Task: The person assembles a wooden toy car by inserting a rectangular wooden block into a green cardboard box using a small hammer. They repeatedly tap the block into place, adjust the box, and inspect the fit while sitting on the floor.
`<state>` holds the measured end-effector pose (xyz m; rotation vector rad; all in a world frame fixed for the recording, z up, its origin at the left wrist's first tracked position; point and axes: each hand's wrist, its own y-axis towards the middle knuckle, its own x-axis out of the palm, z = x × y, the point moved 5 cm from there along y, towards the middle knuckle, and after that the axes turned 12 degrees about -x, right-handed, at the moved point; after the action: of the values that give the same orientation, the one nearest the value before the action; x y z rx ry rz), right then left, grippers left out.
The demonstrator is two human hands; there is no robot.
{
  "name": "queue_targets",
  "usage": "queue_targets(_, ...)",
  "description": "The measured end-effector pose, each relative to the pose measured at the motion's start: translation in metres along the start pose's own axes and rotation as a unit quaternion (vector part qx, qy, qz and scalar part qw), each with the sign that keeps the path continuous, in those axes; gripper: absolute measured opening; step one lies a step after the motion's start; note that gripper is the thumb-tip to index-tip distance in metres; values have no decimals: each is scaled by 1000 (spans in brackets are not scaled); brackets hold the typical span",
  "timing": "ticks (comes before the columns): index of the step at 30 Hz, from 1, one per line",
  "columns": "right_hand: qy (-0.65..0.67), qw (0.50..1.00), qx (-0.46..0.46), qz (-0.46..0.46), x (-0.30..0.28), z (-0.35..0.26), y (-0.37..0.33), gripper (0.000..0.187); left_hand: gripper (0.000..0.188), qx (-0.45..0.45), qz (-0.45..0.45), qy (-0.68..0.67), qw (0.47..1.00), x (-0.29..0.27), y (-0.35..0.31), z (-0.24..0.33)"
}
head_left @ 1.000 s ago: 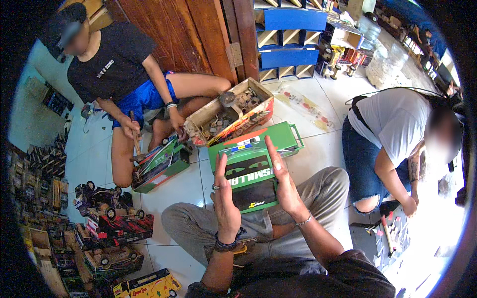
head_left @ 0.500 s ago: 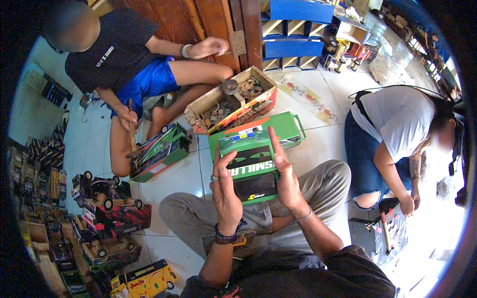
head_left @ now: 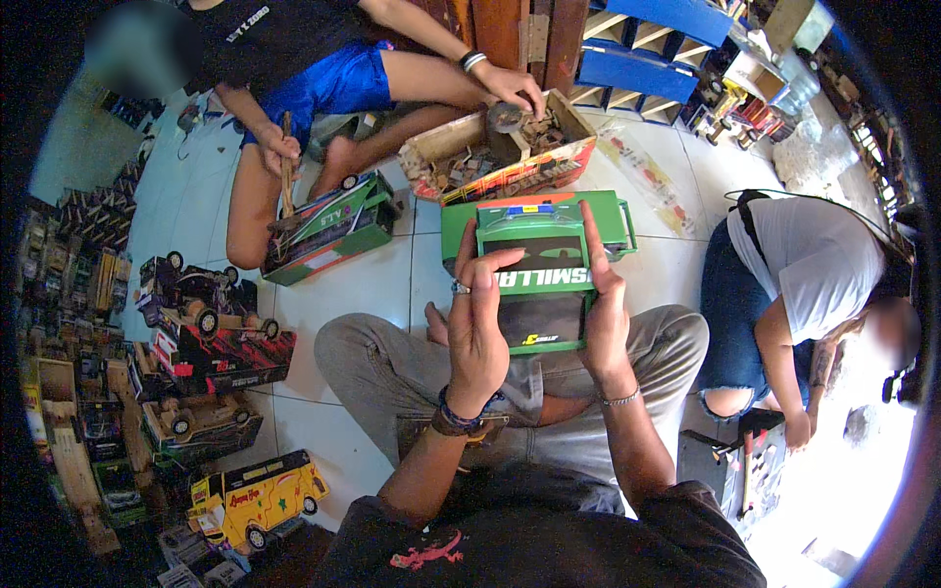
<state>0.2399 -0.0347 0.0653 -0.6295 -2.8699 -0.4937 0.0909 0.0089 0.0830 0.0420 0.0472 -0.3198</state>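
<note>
Between my two hands, above my crossed legs, is a green toy truck cab [head_left: 537, 312] with black window panels, white lettering and a blue strip along its far edge. My left hand [head_left: 480, 328] grips its left side, one finger bent over the front face. My right hand [head_left: 605, 318] holds the right side, its index finger stretched along the edge. Just beyond the cab lies a larger green toy body [head_left: 616, 218] with a small rail at its right end. The cab covers part of it, so I cannot tell whether the two are joined.
A wooden box [head_left: 421, 184] of wood scraps stands beyond. At left, a person holds a hammer [head_left: 286, 181] over a green toy truck [head_left: 343, 232]. Other toy trucks [head_left: 221, 358] and a yellow one [head_left: 260, 500] sit at left. Another person [head_left: 799, 255] bends over work at right.
The view has shifted, and the cab with my hands appears farther right. The other person's raised hand has come down into the scrap box. My grip looks the same.
</note>
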Motion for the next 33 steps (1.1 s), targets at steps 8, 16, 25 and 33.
queue_targets(8, -57, 998, -6, 17, 13, -11, -4, 69, 50, -34, 13, -12, 999, -8, -1, -7)
queue_targets(16, -76, 997, -20, -24, 5, -7, -3, 75, 53, -100, 34, -6, 994, -7, -7, -14)
queue_targets(25, -55, 998, -35, -12, 6, -14, -4, 69, 54, -65, 25, -65, 995, -5, -8, -12)
queue_targets(33, -82, 996, -42, -20, 2, -14, -8, 71, 55, -45, 32, -31, 998, -4, -14, -10)
